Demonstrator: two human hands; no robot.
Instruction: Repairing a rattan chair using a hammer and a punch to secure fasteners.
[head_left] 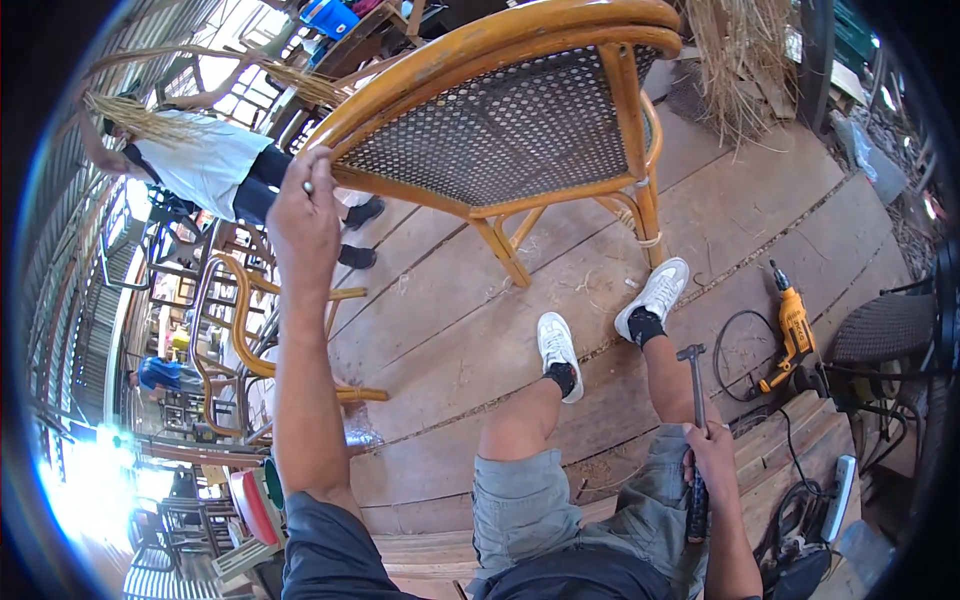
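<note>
A rattan chair with a dark woven mesh panel stands before me, its curved golden-brown frame toward the top of the view. My left hand, arm stretched forward, is closed at the frame's left end. A small greyish spot shows at its fingers; I cannot tell what it is. In my right hand is a hammer, gripped by its dark handle beside my right thigh, with the metal head pointing away from me. The right hand is apart from the chair.
A yellow power drill with a cord lies on the plank floor at right, near a dark woven seat. Another rattan frame stands at left. Behind it a person carries straw-like strands. More strands hang at upper right.
</note>
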